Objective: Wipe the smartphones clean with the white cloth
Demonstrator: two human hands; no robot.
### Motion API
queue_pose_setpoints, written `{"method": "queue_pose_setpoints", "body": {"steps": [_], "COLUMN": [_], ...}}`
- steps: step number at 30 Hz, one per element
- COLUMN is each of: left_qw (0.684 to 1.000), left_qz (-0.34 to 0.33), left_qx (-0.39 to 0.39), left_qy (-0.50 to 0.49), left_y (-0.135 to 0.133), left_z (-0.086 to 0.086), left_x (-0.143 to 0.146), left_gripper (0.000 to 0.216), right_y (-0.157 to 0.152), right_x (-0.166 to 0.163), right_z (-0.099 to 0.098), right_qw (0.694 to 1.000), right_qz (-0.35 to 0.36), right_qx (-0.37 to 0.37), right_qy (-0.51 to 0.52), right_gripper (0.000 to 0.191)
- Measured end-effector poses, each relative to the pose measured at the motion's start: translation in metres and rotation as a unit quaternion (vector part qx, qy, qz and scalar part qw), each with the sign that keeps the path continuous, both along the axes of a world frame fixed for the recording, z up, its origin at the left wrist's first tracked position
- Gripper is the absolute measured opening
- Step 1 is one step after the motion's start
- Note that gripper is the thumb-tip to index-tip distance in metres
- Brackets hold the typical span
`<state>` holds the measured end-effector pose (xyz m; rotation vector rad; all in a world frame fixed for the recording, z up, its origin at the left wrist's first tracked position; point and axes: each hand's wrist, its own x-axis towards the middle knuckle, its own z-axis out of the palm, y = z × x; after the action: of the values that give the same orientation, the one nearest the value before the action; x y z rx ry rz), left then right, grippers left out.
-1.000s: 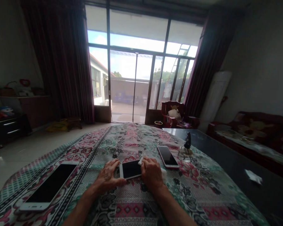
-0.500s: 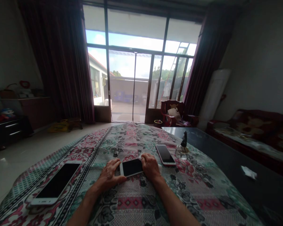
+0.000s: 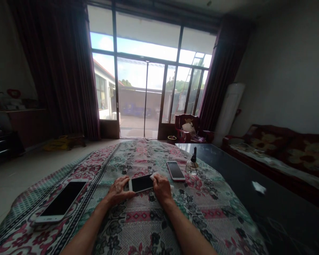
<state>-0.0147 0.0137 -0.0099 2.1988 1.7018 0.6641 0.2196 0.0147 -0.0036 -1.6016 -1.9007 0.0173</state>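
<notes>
View has swung right over the last half second, and more of the white tissue (image 3: 154, 175) now shows past the right hand (image 3: 162, 187). Right fingers pinch it at the far right corner of the middle phone (image 3: 141, 183). Left hand (image 3: 117, 191) grips the opposite end, thumb and fingers at its corners; phone lies between the hands on the cloth-covered tabletop (image 3: 188, 212). Likely trouble: a hard push could skid the phone or ruck the cloth, the left grip being light. Just beyond the right hand, a second phone (image 3: 175, 170), which a wide stroke might knock. Beside it, upright clear bottle (image 3: 192, 167), dark top on; yellowish tint low down, perhaps liquid; a tug on the cloth could topple it. Farther out, by the chair (image 3: 194, 129), a pot (image 3: 171, 141), contents unreadable.
</notes>
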Motion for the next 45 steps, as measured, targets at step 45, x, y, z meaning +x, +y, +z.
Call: {"method": "queue_pose_setpoints", "body": {"steps": [45], "left_qw": [0.998], "left_qz": [-0.058], "left_qx": [0.031], "left_qy": [0.003], "left_y": [-0.006], "left_z": [-0.004], "left_x": [-0.013], "left_gripper": [0.067], "right_y": [0.008], "right_x": [0.029], "right_z": [0.011], "right_qw": [0.982], "right_qz": [0.188], "right_qx": [-0.011], "right_qy": [0.010], "right_gripper": [0.019]}}
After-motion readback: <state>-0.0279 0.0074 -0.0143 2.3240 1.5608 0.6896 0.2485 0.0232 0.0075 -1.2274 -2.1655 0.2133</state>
